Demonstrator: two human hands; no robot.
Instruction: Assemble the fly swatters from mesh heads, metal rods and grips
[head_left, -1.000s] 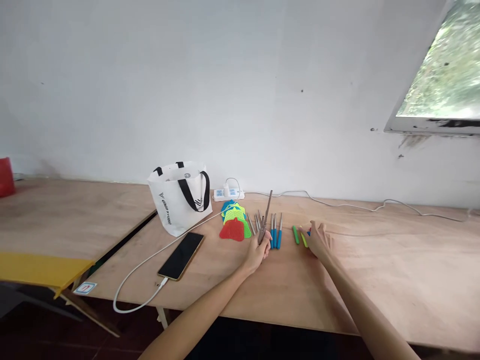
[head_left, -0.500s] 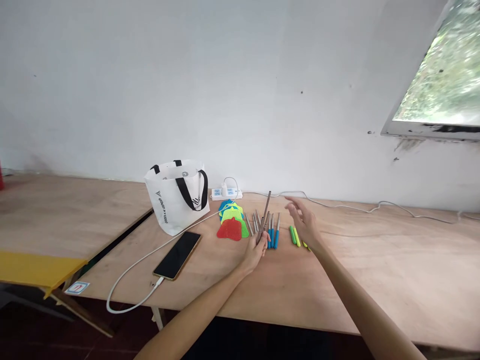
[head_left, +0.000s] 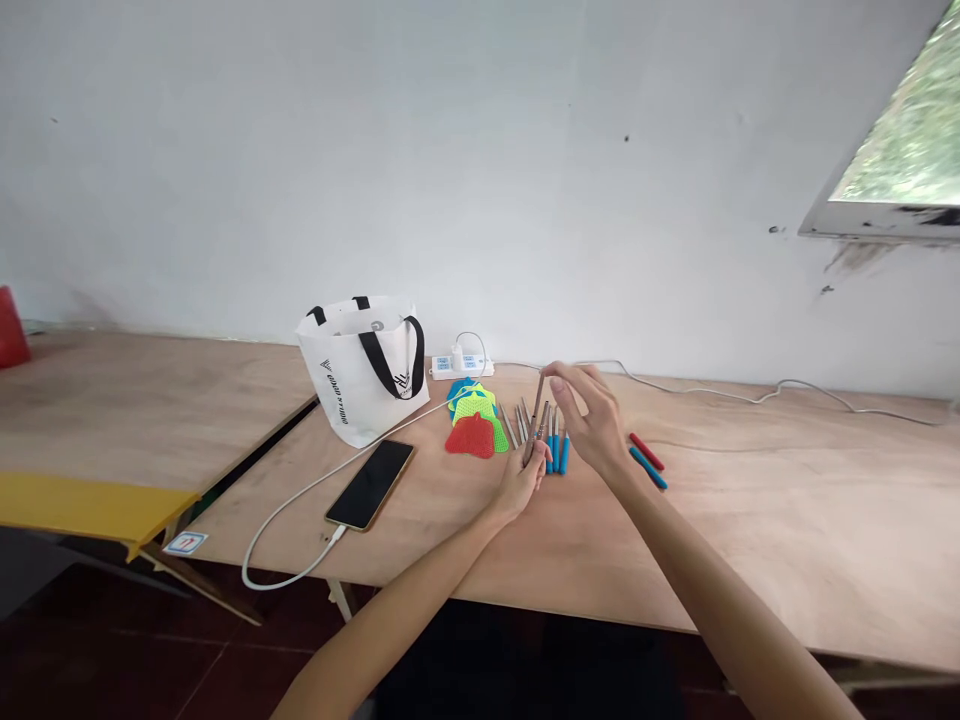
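Observation:
My left hand (head_left: 521, 480) is closed around the lower part of a slim, dark metallic stick (head_left: 538, 402), which stands nearly upright; its exact kind is too small to tell. At its top end, my right hand (head_left: 589, 410) pinches with thumb and index finger, the other fingers loosely bent. Just beyond the left hand lie several grey metal sticks (head_left: 511, 424) and several tools with blue handles (head_left: 556, 455), partly hidden by the hands. A red stick (head_left: 646, 451) and a blue stick (head_left: 648, 467) lie beside my right wrist.
Red (head_left: 471, 437), green and yellow mesh pieces overlap left of the sticks. A phone (head_left: 370, 485) charges by a white cable. Behind stand a white bag (head_left: 337, 375) and a power strip (head_left: 480, 369) near the wall. The wooden table (head_left: 787, 530) has its front edge close to me.
My right hand has moved left and closed on the top of the stick. The view has shifted slightly, and the red and blue sticks now show beside the right wrist.

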